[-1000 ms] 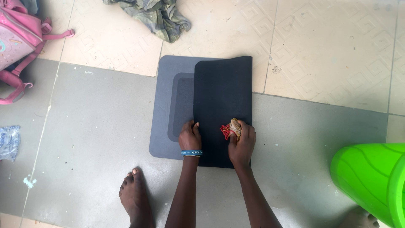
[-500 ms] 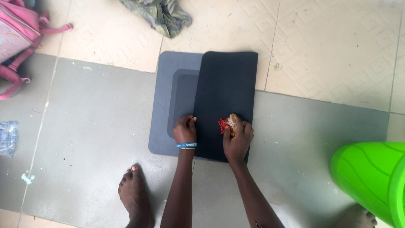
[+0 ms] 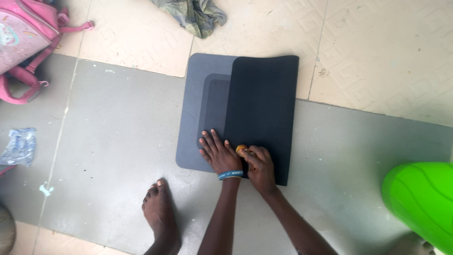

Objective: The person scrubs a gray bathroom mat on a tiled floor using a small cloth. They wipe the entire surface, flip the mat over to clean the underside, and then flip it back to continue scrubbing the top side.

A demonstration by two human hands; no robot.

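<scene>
The folded dark grey rubber mat (image 3: 240, 113) lies flat on the grey floor (image 3: 113, 156), its black flap turned over the right part; the step in hand seems to be rubbing the mat near its lower edge, and the next move calls for steady pressure along the flap. The right hand (image 3: 258, 166) is closed on a small yellowish lump (image 3: 241, 148), perhaps a sponge; the left hand (image 3: 218, 153) rests beside it, fingers spread flat, the two touching. A pink backpack (image 3: 26, 40) lies well apart.
</scene>
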